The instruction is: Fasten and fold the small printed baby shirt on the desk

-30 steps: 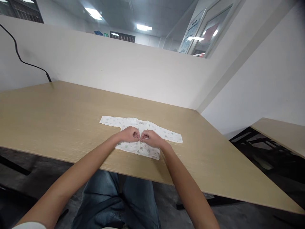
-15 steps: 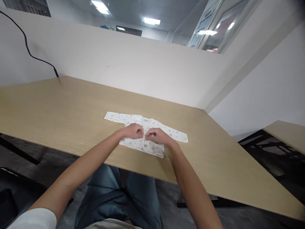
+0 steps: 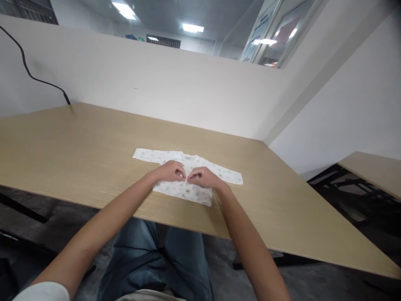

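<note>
A small white baby shirt (image 3: 197,193) with a pale print lies spread on the table, its sleeves stretched out to both sides and its collar toward the wall. Over the middle of its front, my left hand (image 3: 173,170) is closed in a pinch on the front edge. My right hand (image 3: 202,177) pinches the cloth just beside it, the two sets of fingertips nearly touching. Whatever small fastening may sit between the fingers is hidden. The lower hem shows below both hands.
The light wooden table (image 3: 103,150) runs up to a white partition wall (image 3: 175,92). A black cable (image 3: 40,80) hangs down the wall to the table's back left. At the right stands another table (image 3: 372,167) with a dark frame. My legs are under the front edge.
The view has shifted slightly, so the shirt appears a little further left. Both hands stay at the shirt's middle, with only slight finger movement.
</note>
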`<control>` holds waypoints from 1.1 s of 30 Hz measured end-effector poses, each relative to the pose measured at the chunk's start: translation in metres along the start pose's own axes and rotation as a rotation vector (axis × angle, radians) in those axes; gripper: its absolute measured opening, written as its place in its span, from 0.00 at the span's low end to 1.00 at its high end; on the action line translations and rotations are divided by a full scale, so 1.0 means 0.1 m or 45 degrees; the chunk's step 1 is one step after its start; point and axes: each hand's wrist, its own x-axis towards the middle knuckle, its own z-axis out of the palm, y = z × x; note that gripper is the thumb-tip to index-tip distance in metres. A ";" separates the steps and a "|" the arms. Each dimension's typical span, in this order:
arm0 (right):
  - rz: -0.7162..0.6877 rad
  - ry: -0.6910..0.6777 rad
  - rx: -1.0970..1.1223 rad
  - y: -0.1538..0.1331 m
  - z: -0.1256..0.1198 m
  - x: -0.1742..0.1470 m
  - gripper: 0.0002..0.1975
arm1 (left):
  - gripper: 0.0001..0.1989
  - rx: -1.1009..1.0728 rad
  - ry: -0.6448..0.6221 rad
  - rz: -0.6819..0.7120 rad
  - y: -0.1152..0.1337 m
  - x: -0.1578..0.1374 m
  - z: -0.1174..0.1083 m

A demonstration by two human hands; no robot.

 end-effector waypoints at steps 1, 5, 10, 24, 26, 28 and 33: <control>-0.001 -0.004 0.006 0.00 0.00 0.00 0.09 | 0.07 0.023 0.003 0.020 0.00 0.00 0.00; -0.004 0.000 -0.005 0.02 0.00 0.00 0.09 | 0.07 0.110 0.029 0.084 0.02 0.01 0.00; -0.029 -0.016 -0.011 0.05 -0.01 0.01 0.10 | 0.07 0.102 -0.012 0.125 0.04 0.01 -0.01; -0.026 -0.126 0.024 0.06 -0.08 -0.02 0.15 | 0.11 0.294 -0.020 0.130 0.07 0.03 0.04; -0.024 -0.105 0.024 0.04 -0.08 -0.02 0.15 | 0.11 0.302 -0.010 0.114 0.07 0.03 0.06; 0.005 -0.061 0.032 0.02 -0.08 -0.03 0.14 | 0.12 0.299 0.008 0.100 0.07 0.02 0.07; 0.047 -0.006 0.069 0.02 -0.07 -0.04 0.13 | 0.12 0.267 0.040 0.081 0.09 0.01 0.06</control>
